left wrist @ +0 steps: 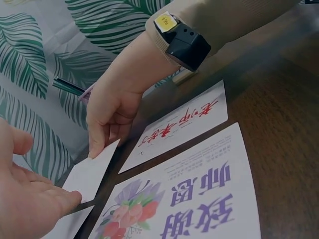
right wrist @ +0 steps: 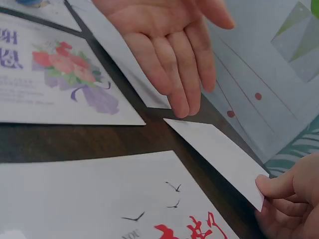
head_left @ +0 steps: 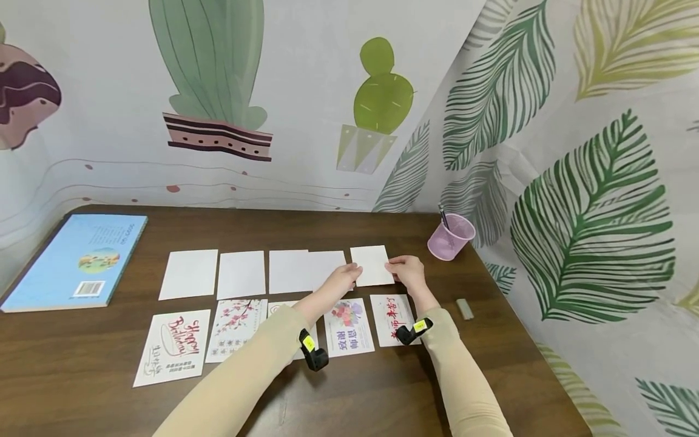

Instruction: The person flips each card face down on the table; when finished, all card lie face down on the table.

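A blank white card [head_left: 372, 265] lies at the far right end of the back row on the dark wooden table [head_left: 349, 388], at about 1 o'clock from the person. The right hand [head_left: 406, 271] pinches that card at its right edge, thumb on top and fingers curled under, as the right wrist view shows at the card's corner [right wrist: 259, 191]. The left hand [head_left: 343, 280] lies flat and relaxed with straight fingers, palm up, its fingertips [right wrist: 182, 102] at the card's left edge; it holds nothing.

To the left of this card, running toward 11 o'clock, sit more blank white cards [head_left: 188, 274] in a row, the two nearest overlapping. In front of them is a row of printed greeting cards: a Happy Birthday card [head_left: 173, 346] at 10 o'clock, a blossom-branch card [head_left: 236, 328] next to it, a bouquet card with purple characters [head_left: 347, 326] partly under the left forearm, and a card with red calligraphy [head_left: 394, 318] under the right wrist.

A blue book [head_left: 76, 261] rests at the table's far left edge, at 10 o'clock. A pink mesh pen cup [head_left: 451, 237] holding a pen stands at 2 o'clock by the leaf-patterned wall, and a small grey eraser [head_left: 465, 308] lies on the table at 3 o'clock, well apart from the cards.
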Demonstrator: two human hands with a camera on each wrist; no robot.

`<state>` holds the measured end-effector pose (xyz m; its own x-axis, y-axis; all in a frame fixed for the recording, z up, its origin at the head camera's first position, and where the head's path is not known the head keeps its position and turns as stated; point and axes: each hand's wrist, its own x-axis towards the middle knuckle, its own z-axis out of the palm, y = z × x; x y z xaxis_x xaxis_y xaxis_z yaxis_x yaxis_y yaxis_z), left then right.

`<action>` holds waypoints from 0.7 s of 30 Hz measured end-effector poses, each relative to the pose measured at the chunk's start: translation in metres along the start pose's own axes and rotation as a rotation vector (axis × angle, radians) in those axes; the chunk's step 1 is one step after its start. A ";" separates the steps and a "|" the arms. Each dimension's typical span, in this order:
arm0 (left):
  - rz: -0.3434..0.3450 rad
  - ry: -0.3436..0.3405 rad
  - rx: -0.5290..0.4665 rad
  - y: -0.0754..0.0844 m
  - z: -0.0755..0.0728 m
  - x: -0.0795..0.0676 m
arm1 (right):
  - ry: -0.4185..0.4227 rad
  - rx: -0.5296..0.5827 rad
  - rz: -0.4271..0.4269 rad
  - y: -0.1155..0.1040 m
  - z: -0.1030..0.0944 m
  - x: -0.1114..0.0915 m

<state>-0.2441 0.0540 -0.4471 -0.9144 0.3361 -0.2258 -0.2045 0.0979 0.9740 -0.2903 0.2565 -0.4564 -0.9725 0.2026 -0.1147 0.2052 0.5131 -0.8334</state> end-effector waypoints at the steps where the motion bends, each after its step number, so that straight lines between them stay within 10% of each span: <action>1: 0.000 -0.008 0.005 0.000 0.000 0.000 | 0.014 -0.020 -0.009 -0.001 0.000 0.000; 21: -0.005 -0.058 0.014 -0.003 -0.002 0.000 | 0.093 -0.284 -0.059 -0.004 0.003 -0.002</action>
<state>-0.2445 0.0520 -0.4501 -0.8915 0.3889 -0.2322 -0.2039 0.1132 0.9724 -0.2897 0.2522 -0.4544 -0.9722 0.2340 -0.0093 0.1836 0.7367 -0.6508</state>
